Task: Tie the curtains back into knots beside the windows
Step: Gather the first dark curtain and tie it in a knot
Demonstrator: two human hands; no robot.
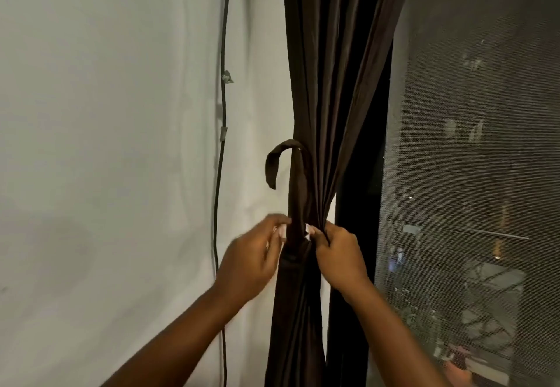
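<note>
Head view, single frame. The curtain, dark brown, hangs gathered in folds down the centre of the frame, between the white wall on the left and the window on the right. It is bunched to a narrow waist at about mid-height and falls on below to the bottom edge.

A tie band of the same dark cloth runs up the left side of the gathered curtain; its top bends over into a loop, and the loose end hangs down at the left, apart from the folds.

Left hand: centre-left of the frame, fingers curled at the left edge of the band just where the curtain narrows. Blurred (cannot tell whether the grip is actually closed on the cloth or only touching it).

Right hand: centre-right, fingers curled and pinching the curtain folds at the waist, directly beside the band. Grip clenched on the fabric.

Both forearms come up from the bottom edge, one on each side of the lower curtain.

A dark cable runs down the wall left of the curtain, held by a small clip. The window carries a mesh screen; dim lights show through it.
</note>
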